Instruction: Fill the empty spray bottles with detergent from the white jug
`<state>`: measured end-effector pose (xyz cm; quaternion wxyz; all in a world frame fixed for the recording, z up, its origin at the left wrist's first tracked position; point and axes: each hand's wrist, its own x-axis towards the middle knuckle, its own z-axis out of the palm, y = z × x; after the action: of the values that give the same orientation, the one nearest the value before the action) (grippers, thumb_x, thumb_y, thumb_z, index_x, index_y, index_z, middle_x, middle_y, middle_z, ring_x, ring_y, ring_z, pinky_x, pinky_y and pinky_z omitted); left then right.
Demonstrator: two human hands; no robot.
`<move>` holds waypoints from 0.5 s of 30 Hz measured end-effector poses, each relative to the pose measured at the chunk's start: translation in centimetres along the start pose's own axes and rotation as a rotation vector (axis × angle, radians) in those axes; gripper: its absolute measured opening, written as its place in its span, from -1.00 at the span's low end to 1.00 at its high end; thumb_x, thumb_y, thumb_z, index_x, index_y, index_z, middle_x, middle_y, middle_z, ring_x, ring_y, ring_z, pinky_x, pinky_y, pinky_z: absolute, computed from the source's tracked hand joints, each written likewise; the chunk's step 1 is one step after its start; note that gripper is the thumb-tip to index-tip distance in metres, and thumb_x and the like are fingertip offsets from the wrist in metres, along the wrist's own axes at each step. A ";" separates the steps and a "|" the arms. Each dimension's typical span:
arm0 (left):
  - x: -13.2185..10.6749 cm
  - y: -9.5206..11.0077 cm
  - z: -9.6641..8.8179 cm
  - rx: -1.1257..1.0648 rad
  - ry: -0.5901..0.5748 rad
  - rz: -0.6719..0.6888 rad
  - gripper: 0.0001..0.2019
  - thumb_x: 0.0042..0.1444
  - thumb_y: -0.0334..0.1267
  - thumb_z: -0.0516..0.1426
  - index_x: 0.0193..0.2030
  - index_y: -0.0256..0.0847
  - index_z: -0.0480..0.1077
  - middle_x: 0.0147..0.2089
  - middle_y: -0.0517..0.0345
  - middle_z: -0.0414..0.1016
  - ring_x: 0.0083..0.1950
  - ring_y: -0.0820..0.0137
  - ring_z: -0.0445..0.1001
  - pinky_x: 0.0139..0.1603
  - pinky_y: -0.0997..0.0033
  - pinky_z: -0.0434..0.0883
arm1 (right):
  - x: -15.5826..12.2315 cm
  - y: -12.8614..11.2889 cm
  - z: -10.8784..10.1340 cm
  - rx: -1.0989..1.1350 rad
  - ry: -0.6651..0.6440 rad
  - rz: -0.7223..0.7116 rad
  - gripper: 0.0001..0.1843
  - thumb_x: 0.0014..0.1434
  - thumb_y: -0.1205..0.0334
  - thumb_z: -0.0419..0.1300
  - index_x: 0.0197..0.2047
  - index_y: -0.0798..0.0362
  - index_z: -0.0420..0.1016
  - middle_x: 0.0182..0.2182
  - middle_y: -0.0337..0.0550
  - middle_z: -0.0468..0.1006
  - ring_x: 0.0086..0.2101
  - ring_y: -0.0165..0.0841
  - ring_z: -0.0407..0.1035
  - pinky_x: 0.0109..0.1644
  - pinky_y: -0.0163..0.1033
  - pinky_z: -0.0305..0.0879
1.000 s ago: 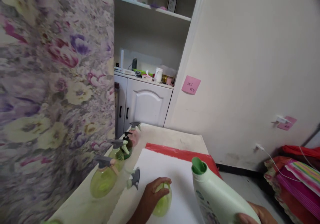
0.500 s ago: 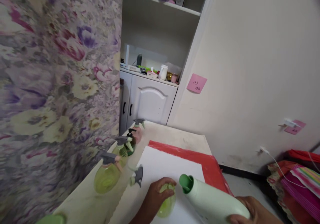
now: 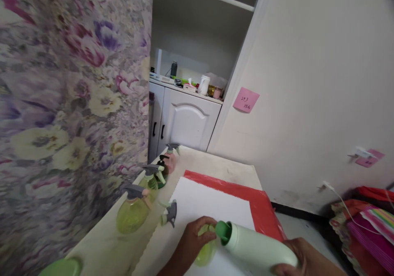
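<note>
My left hand (image 3: pixel 197 243) is closed around the upper part of a small yellow-green see-through bottle (image 3: pixel 205 253), which stands on a white sheet (image 3: pixel 221 204). In my right hand (image 3: pixel 303 255), a pale green bottle (image 3: pixel 258 245) lies tilted nearly on its side, gripped near its base. Its darker green flip cap (image 3: pixel 224 231) is open and points left, close to my left fingertips and the top of the small bottle. No liquid can be made out between the two. A loose grey spray head (image 3: pixel 170 213) rests on the sheet left of my left hand.
Along the table's left edge stand several spray and pump bottles, among them a yellow one (image 3: pixel 133 214) and a pink one (image 3: pixel 170 161). A green round object (image 3: pixel 61 267) shows at bottom left. Red sheeting (image 3: pixel 264 210) lies under the white sheet. A floral curtain (image 3: pixel 74 103) borders the left.
My right hand has brought the pale green bottle left, so its cap is nearer the small bottle. My left hand keeps its hold. The view has shifted slightly.
</note>
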<state>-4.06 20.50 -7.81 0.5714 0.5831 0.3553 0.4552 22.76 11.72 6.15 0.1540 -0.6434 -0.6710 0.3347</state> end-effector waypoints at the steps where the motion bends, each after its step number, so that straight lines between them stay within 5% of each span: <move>1: 0.0 0.0 0.0 -0.006 -0.002 0.000 -0.81 -0.08 -0.32 0.23 -0.26 -0.19 0.55 -0.28 0.18 0.60 -0.18 0.26 0.49 -0.09 0.36 0.35 | 0.1 0.0 0.0 -0.023 -0.013 -0.002 -0.64 -0.08 -0.09 0.26 -0.46 0.07 0.54 -0.54 -0.24 0.52 -0.51 -0.41 0.26 -0.51 -0.38 0.11; 8: 0.1 -0.3 0.0 -0.013 -0.009 0.031 -0.81 -0.06 -0.28 0.24 -0.26 -0.19 0.54 -0.27 0.16 0.59 -0.15 0.25 0.48 -0.06 0.36 0.34 | 0.5 0.3 -0.6 -0.104 -0.053 0.020 -0.82 -0.04 0.12 0.25 -0.44 0.07 0.50 -0.53 -0.27 0.48 -0.51 -0.45 0.19 -0.51 -0.38 0.02; 15: -0.1 -0.4 0.2 -0.010 -0.008 0.026 -0.82 -0.06 -0.32 0.22 -0.26 -0.18 0.55 -0.27 0.18 0.60 -0.16 0.25 0.48 -0.07 0.37 0.34 | 0.5 0.1 -1.1 -0.143 -0.106 0.013 -0.76 0.01 0.06 0.23 -0.47 0.09 0.44 -0.59 -0.33 0.34 -0.54 -0.49 0.09 -0.52 -0.38 -0.06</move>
<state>-3.86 20.41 -8.16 0.5698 0.5868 0.3431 0.4618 23.48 12.46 6.75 0.0700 -0.6385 -0.6961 0.3206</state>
